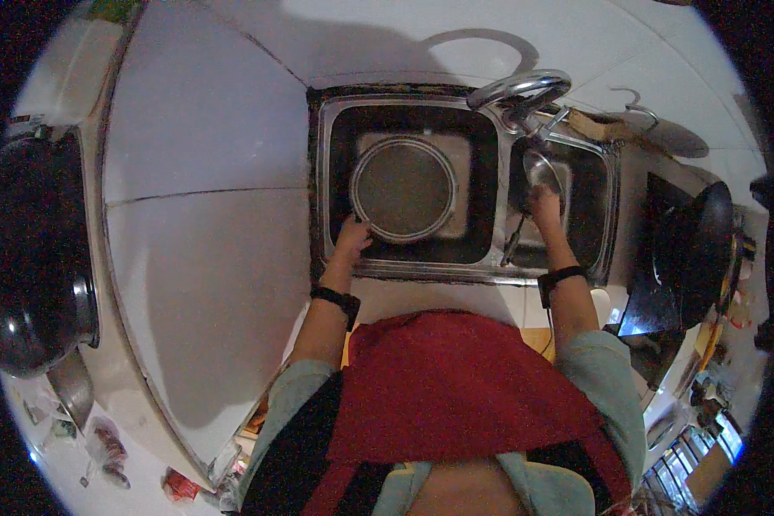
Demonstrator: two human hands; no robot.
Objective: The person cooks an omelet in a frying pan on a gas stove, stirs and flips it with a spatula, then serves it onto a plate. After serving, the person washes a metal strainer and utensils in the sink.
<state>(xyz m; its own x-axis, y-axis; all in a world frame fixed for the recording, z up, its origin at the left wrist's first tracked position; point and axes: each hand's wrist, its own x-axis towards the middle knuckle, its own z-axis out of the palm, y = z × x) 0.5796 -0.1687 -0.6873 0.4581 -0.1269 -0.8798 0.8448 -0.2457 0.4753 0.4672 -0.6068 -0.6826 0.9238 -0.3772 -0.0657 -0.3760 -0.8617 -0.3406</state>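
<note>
In the left basin of a double steel sink (419,272) stands a round metal pan or pot (405,188), seen from above. My left hand (353,236) is at its lower left rim; the fingers are small and dim, so the grip is not certain. Over the narrower right basin my right hand (544,200) holds a shiny rounded metal utensil, perhaps a ladle or bowl (542,169). A dark-handled utensil (515,240) leans in that basin, left of the right wrist. The curved chrome faucet (522,87) rises behind the divider.
White tiled counter (213,258) lies left of the sink. Beyond it is a black cooktop or appliance with a dark pot (32,329). A black wok or pan (709,238) stands at the right. A metal hook (638,106) is on the wall, near a brownish object (593,124) behind the sink.
</note>
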